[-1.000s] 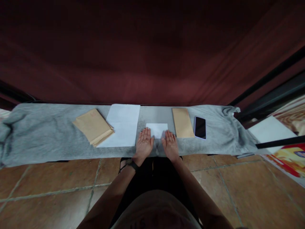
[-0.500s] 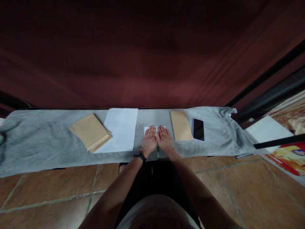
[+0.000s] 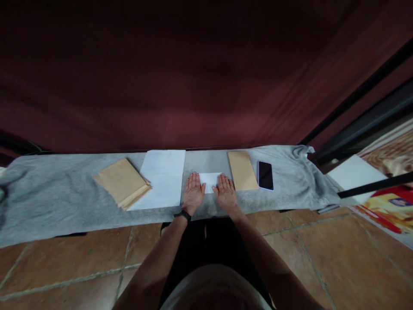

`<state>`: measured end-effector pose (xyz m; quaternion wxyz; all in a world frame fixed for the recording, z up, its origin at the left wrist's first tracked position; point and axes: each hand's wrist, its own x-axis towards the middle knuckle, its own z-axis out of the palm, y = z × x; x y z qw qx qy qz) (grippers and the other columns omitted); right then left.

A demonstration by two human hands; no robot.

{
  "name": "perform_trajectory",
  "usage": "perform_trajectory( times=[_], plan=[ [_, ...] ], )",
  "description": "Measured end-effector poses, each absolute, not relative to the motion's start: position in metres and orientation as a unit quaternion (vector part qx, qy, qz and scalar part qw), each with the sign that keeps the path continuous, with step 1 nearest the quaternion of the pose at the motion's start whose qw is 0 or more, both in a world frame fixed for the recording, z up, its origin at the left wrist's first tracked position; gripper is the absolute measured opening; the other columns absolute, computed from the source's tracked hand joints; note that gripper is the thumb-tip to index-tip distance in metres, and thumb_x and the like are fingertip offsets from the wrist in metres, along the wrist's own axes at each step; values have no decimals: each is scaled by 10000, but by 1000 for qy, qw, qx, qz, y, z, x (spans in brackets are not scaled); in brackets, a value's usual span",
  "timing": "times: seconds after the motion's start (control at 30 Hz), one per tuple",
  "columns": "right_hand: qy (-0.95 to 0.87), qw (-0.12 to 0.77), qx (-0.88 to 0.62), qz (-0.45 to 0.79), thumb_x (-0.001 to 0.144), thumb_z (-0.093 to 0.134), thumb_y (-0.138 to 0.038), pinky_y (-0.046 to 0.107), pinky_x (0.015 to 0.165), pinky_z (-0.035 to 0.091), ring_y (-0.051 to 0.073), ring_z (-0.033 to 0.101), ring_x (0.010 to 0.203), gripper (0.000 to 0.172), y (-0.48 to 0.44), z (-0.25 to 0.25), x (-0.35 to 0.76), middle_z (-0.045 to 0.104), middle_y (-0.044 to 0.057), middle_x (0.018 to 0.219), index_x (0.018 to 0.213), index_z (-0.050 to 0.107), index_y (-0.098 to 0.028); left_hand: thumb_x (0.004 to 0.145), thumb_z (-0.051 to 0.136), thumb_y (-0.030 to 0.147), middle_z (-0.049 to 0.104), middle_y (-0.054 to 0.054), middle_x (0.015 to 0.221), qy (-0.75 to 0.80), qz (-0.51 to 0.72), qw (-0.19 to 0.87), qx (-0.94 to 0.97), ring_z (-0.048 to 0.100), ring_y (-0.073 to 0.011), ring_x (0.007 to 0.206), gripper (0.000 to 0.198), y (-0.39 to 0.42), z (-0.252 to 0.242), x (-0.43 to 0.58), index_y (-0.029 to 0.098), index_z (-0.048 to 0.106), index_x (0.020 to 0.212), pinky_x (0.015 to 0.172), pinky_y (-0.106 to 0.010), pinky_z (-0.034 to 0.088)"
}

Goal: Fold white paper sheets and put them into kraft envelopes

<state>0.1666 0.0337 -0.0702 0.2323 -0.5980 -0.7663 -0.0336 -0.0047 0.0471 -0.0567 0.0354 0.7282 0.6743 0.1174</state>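
A small folded white paper (image 3: 209, 183) lies flat on the grey cloth in front of me. My left hand (image 3: 194, 192) rests palm down at its left end, fingers stretched out, with a dark band on the wrist. At the right end, my right hand (image 3: 225, 193) lies flat as well, its fingers extended over the paper's edge. Left of my hands is a stack of larger white sheets (image 3: 163, 176). A single brown envelope (image 3: 243, 170) sits just beyond my right hand.
Several brown envelopes (image 3: 122, 181) are piled at the left, partly over the white sheets. A phone (image 3: 265, 175) lies right of the single envelope. The grey cloth (image 3: 64, 193) covers a narrow bench against a dark red surface (image 3: 193, 94). Black bars (image 3: 371, 88) stand at the right.
Both hands have slid apart, from side by side over the middle of the small paper to its two ends. More of the paper now shows between them.
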Motion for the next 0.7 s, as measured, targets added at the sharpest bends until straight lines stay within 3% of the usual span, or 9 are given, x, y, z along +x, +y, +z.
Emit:
perform_trajectory(
  times=[0.33, 0.53, 0.7],
  plan=[
    [-790, 214, -573, -36, 1041, 414, -406, 468, 1199, 321, 289, 431, 1439, 589, -10, -69, 180, 459, 183, 1545, 1523, 401, -68, 1028, 256, 382, 319, -241, 1606, 672, 114, 20, 731, 229, -316, 1532, 647, 48, -50, -4, -31, 334, 1520, 1246, -520, 215],
    [-803, 225, -551, -27, 1016, 463, -347, 464, 1198, 351, 277, 474, 1408, 534, -20, -68, 183, 538, 177, 1484, 1465, 489, -59, 1052, 209, 390, 395, -117, 1601, 517, 109, 76, 846, 279, -208, 1521, 583, 40, -43, 30, 107, 375, 1534, 1244, -427, 264],
    [-808, 231, -543, -15, 999, 500, -288, 435, 1193, 376, 250, 560, 1329, 449, -19, -66, 184, 649, 168, 1361, 1386, 579, -76, 1056, 200, 381, 387, -80, 1610, 479, 91, 90, 869, 290, -178, 1516, 562, 51, -45, 50, 149, 379, 1536, 1252, -418, 242]
  ],
)
